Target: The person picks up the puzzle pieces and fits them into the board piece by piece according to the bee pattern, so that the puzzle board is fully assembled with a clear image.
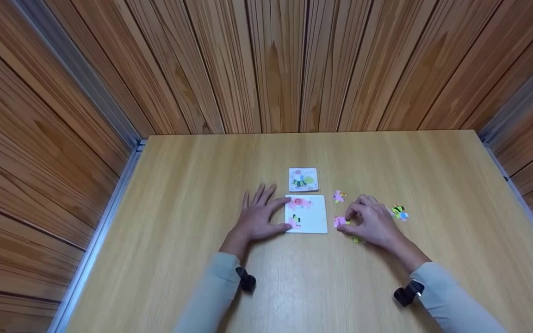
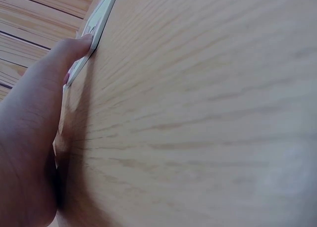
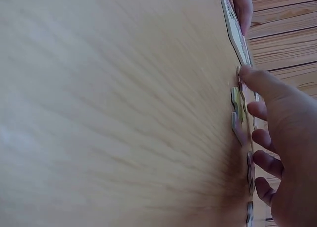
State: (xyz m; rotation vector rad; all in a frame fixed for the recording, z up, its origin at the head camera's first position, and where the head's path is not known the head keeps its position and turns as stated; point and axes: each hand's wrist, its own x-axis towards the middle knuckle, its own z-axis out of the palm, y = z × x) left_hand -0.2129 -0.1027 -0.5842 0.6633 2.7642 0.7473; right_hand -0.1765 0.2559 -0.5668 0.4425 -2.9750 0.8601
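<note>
You had a small pink piece [image 1: 340,221] pinched between the thumb and finger of your right hand [image 1: 372,221], just right of the middle in the head view. I could not tell if it touched the counter [image 1: 294,286]. A green piece [image 1: 355,239] lay just below that hand, a pink and yellow piece [image 1: 339,196] lay above it, and a black, yellow and blue piece [image 1: 400,212] lay to its right.

Near the middle of the frame was a white board [image 1: 313,217]. It had a pink pig part [image 1: 299,202] at its top left and a pink, yellow and black part [image 1: 295,222] at its bottom left. Your left hand [image 1: 258,219] was spread out flat, with its thumb and pointing finger on the board's left edge. Just above the board sat a bee card [image 1: 302,180]. Wooden walls [image 1: 275,64] filled the top and sides.
</note>
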